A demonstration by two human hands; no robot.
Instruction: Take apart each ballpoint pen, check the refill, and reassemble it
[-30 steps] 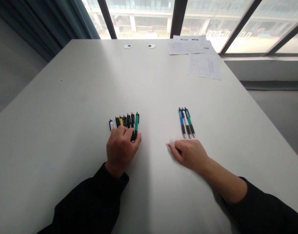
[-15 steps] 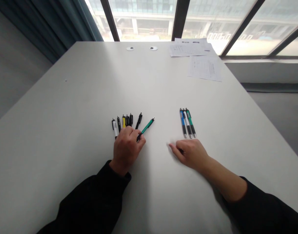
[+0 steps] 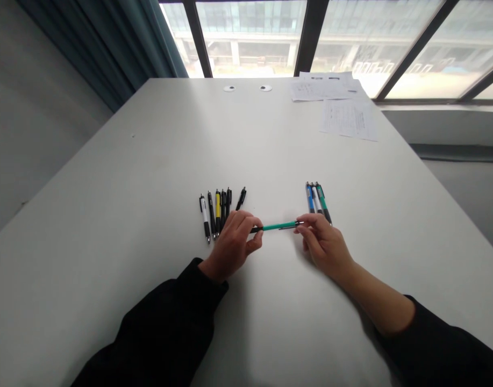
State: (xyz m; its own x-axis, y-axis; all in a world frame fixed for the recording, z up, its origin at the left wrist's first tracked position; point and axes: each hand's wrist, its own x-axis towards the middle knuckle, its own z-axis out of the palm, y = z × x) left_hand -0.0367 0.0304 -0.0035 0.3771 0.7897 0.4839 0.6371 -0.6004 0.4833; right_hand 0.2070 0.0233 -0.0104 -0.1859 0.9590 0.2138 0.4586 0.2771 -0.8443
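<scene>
A green pen (image 3: 279, 226) with a dark grip lies level between my two hands. Finger and thumb of my left hand (image 3: 235, 244) pinch it at the dark grip end. At its clicker end, my right hand (image 3: 324, 244) closes thumb and fingers on the tip. Beside my left hand is a row of pens: a white pen (image 3: 205, 215), a yellow pen (image 3: 218, 209) and several black ones, partly covered by the hand. Just beyond my right hand lie a blue pen (image 3: 309, 199), a white pen (image 3: 316, 200) and another green pen (image 3: 322, 198), their lower ends partly hidden.
The white table (image 3: 181, 145) stretches to the windows. Printed sheets (image 3: 348, 119) lie at its far right, and two white oval pieces with dark spots (image 3: 265, 88) sit near the far edge. A dark curtain (image 3: 109, 48) hangs at the left.
My left hand has brought the green pen rightward and turned it from slanted to nearly level. My right hand has moved up and taken its clicker end. The view has shifted slightly.
</scene>
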